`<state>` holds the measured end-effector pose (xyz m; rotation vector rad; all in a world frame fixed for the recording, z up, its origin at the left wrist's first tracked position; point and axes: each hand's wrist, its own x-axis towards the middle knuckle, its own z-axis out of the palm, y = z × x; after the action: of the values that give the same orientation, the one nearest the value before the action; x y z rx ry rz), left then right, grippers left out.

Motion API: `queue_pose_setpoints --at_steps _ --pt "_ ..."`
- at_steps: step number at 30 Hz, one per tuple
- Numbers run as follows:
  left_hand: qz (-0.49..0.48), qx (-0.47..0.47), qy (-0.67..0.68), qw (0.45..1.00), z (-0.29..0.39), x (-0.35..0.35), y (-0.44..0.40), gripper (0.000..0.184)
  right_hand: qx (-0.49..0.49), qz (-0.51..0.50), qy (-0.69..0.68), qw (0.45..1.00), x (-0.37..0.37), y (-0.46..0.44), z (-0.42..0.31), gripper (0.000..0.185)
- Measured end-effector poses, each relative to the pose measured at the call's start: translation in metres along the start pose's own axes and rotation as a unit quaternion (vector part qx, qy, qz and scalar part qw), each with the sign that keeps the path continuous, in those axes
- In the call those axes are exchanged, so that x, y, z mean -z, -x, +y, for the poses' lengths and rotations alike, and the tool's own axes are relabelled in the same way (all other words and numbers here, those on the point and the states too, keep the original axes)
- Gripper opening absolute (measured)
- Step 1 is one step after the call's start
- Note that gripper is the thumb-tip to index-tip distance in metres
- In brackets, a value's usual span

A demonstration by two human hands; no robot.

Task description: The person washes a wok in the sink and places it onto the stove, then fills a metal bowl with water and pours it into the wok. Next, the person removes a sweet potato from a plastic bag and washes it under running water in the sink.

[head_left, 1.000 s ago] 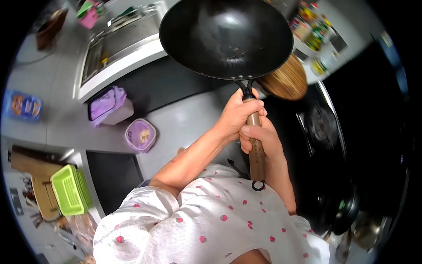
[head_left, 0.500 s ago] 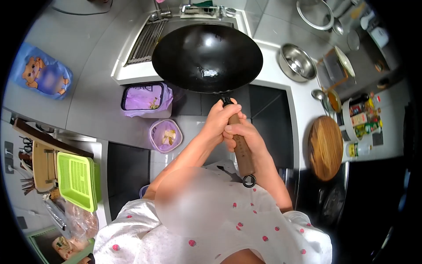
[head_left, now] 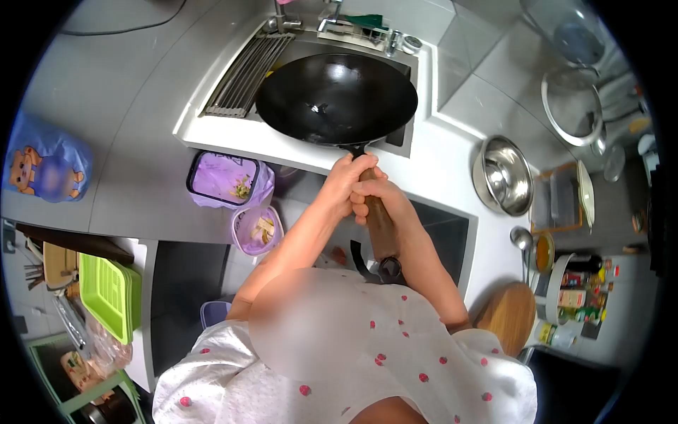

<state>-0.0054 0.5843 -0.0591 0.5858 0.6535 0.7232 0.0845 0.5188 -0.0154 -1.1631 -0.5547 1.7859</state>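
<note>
Wok (head_left: 337, 99): over sink (head_left: 404, 138). Drying rack (head_left: 248, 74): sink's left side. Bowl (head_left: 503, 175): on surface (head_left: 452, 169), right of sink.

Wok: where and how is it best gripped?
Probably by its long brown handle, from the wearer's side, left hand nearest the wok, right hand behind: the handle points back at the body, and the wide wok offers only a thin rim.

There is room to pass over the counter (head_left: 446, 159) between sink (head_left: 397, 139) and bowl (head_left: 503, 175); the wok (head_left: 335, 99) blocks the sink's middle, the rack (head_left: 251, 74) its left side.
</note>
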Motion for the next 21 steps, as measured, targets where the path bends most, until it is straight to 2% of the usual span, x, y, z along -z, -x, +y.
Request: queue_pose_setpoints --at_steps 3,5,7,8,11,12,15,17,21 --pt "0.003 0.005 -0.006 1.000 0.008 0.001 -0.036 0.023 -0.013 -0.011 -0.023 1.000 0.012 -0.028 -0.024 0.019" --pt "0.001 0.005 -0.002 1.000 0.011 0.006 -0.061 0.024 -0.025 0.031 -0.011 0.999 0.015 -0.040 -0.041 0.020" --pt "-0.014 0.056 0.000 0.998 0.021 0.013 -0.080 0.026 -0.027 0.044 0.002 0.999 0.013 -0.054 -0.055 0.018" --pt "-0.011 0.027 0.017 0.999 0.016 0.018 -0.097 0.027 -0.031 0.048 0.008 0.998 0.016 -0.066 -0.060 0.016" --pt "-0.038 0.037 0.048 0.997 0.025 0.031 -0.125 0.026 -0.043 0.056 0.033 0.997 0.021 -0.098 -0.077 0.012" --pt "0.017 0.014 0.083 0.996 0.028 0.025 -0.136 0.027 -0.051 0.066 0.043 0.996 0.020 -0.109 -0.084 0.012" --pt "0.048 0.040 0.120 0.991 0.038 0.039 -0.163 0.026 -0.085 0.079 0.041 0.992 0.023 -0.143 -0.097 0.012" --pt "0.028 0.055 0.128 0.990 0.044 0.053 -0.176 0.026 -0.103 0.081 0.027 0.991 0.026 -0.165 -0.102 0.013" --pt "0.063 0.069 0.127 0.987 0.056 0.069 -0.185 0.024 -0.142 0.077 0.035 0.986 0.028 -0.199 -0.103 0.012"
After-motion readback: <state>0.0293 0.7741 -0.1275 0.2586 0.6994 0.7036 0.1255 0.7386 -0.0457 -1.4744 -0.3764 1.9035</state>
